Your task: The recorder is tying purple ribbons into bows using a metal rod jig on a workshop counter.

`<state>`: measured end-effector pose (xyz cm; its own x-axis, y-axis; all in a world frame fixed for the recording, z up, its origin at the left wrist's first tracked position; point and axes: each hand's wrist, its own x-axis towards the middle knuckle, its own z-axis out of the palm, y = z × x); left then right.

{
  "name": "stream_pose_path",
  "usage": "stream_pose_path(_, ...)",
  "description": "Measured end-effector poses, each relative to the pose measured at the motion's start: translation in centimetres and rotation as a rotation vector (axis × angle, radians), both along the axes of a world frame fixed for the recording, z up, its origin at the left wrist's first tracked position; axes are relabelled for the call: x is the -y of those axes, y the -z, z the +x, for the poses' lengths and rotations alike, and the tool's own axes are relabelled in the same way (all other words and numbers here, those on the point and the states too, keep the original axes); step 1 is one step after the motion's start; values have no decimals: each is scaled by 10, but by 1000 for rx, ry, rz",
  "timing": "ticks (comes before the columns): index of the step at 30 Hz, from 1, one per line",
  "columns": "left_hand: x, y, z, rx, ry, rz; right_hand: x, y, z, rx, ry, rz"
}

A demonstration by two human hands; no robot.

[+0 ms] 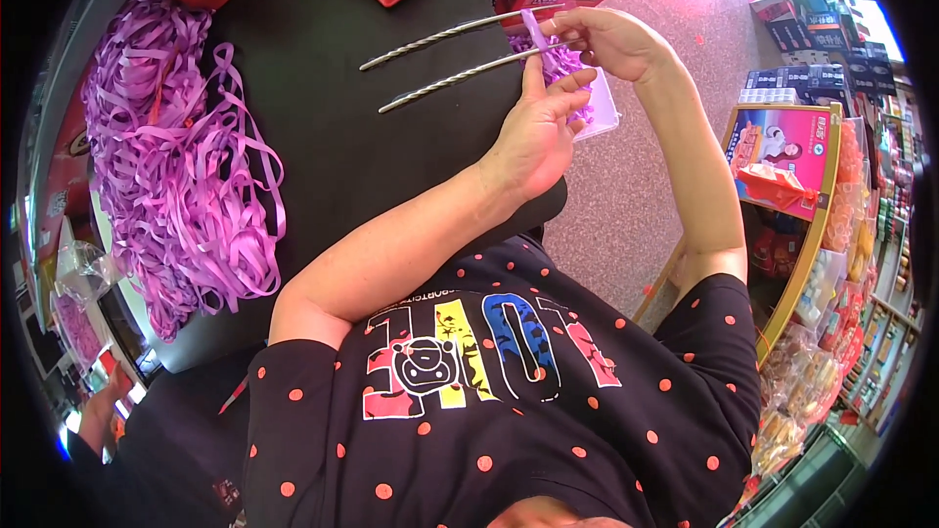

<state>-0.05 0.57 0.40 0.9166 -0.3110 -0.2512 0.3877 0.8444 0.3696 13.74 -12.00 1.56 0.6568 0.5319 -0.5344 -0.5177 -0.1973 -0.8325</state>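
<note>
Black cloth T-shirt with orange-red dots (484,464) fills the lower part of the head view. Beyond it, a flat, glossy purple ribbon strip (534,31) lies across two slender, twisted silver metal rods (430,90). The left hand (540,132) is partly open, a digit touching the strip; whether it pinches, I cannot tell. The right hand (611,44) curls at the rods' far ends, its exact grip unclear. Below sits a white box (606,115) of purple pieces; leftward, a tangled purple ribbon heap (181,176).
</note>
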Motion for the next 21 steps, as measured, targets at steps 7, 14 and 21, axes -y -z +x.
stream_pose_path(7, 0, 1, 1, -3, 19, 12, 5, -14, -5, 150, 59, -244)
stream_pose_path(14, 0, 2, 2, 1, 10, -9, 2, -7, -6, 281, 11, -243)
stream_pose_path(21, -1, 3, 0, -5, 4, -26, 0, 36, 17, -40, -29, -56)
